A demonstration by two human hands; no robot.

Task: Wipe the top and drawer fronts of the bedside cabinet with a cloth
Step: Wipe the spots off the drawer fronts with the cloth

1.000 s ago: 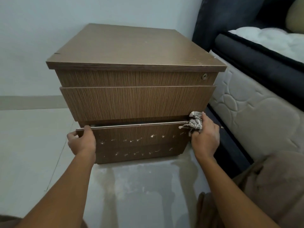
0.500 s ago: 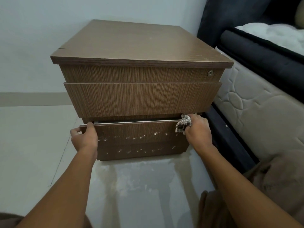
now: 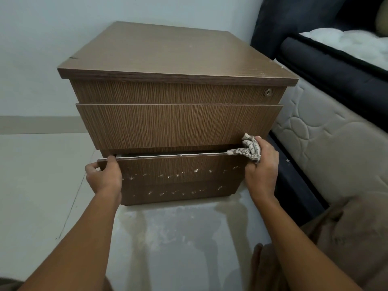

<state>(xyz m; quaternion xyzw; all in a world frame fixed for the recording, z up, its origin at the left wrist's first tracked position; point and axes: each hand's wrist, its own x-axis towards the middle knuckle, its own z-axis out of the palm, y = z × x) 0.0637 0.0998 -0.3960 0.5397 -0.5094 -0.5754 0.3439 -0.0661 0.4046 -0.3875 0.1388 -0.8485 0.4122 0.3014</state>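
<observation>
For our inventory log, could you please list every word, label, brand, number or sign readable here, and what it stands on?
None: no readable text in this view.
The bedside cabinet shows plain wood grain, no label.
Any marking on the lock is too small to read.
The cloth has a check pattern only.
The bottom drawer front has white specks, not letters.
The mattress shows quilted stitching only.

Brown wood-grain cabinet (image 3: 178, 127) with white specks on the bottom drawer (image 3: 180, 177), beige checked cloth (image 3: 248, 149), cream quilted mattress (image 3: 327, 139), dark navy bed frame (image 3: 336, 66)
</observation>
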